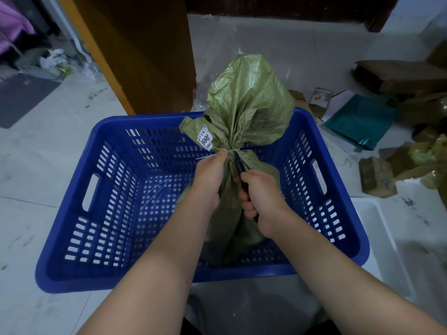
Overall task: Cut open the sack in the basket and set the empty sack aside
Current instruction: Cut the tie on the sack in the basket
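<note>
A green woven sack stands upright in the blue plastic basket, its neck tied with a white cable tie. A white label hangs near the tie. My left hand grips the sack's neck just below the tie. My right hand holds black scissors, whose tips reach the tie. The sack's lower part is hidden behind my hands and forearms.
A brown wooden door panel stands behind the basket. Cardboard boxes, a teal mailer and a brown parcel lie on the tiled floor at right. A white tray sits beside the basket's right side. A dark mat lies at left.
</note>
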